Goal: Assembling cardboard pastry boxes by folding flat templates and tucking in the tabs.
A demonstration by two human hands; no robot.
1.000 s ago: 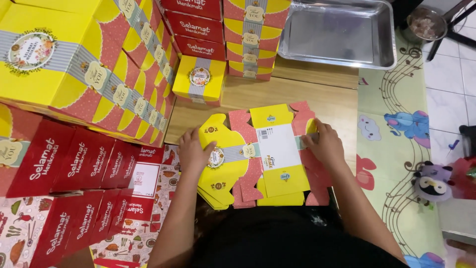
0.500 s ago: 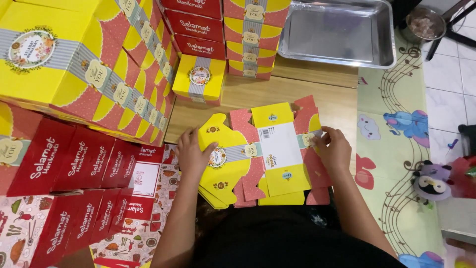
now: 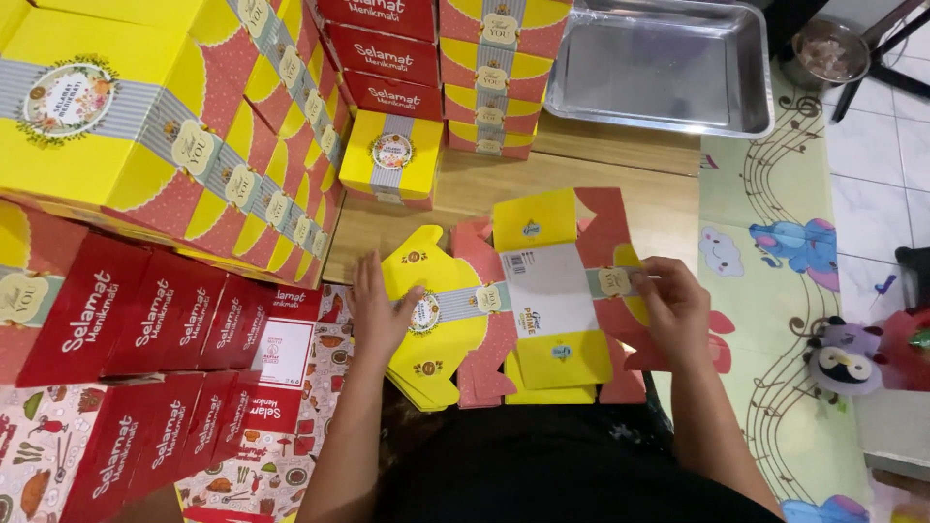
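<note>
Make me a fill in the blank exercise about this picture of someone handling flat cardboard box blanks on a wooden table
The left hand and right hand press on a flat, unfolded yellow and pink cardboard box blank lying on a ____ of similar blanks.
Behind it, a rectangular metal tray looks ____ inside.
To the person's left lie flat ____ cardboard sleeves with white lettering.
One small folded yellow box stands alone on the ____ table.

Missing words: stack; empty; red; wooden

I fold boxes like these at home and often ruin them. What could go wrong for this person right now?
The flat box blank lies on a loose stack of other blanks; pulling with the right hand might drag the stack askew. The left hand presses only one end, so a flap could crease off its fold line. The tall stack of finished yellow boxes close by might get nudged.
</note>
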